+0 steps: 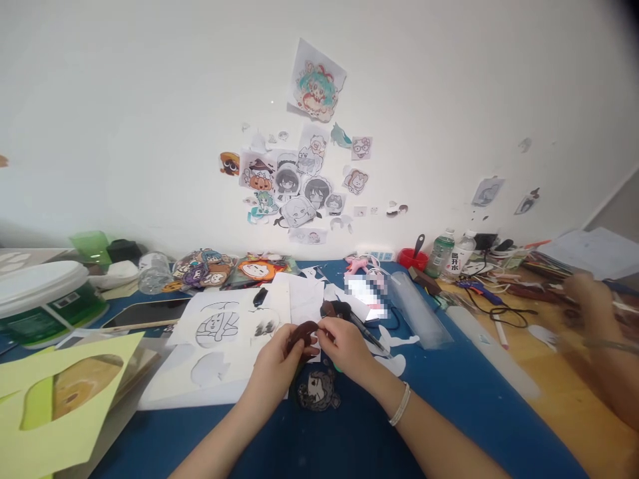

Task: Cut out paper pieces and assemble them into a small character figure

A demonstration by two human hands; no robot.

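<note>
My left hand [281,352] is closed around a dark brown curved piece [301,330], thin and flexible-looking, of a material I cannot make out. The fingers of my right hand [345,347] pinch its right end. Just below both hands, a grey cartoon-head cutout [318,390] lies on the blue mat [379,436]. Printed and drawn sheets [219,332] spread to the left of my left hand. Beyond my right hand lies a black pen-like tool [368,331], with white paper cutouts [397,338] beside it.
A green tub with a white lid [42,287] and yellow cut-out paper [107,386] occupy the left. Bagged cartoon pieces [204,269], a red bowl [412,258] and bottles [442,254] line the back. A co-worker's blurred arm [594,346] reaches over the wooden table at right.
</note>
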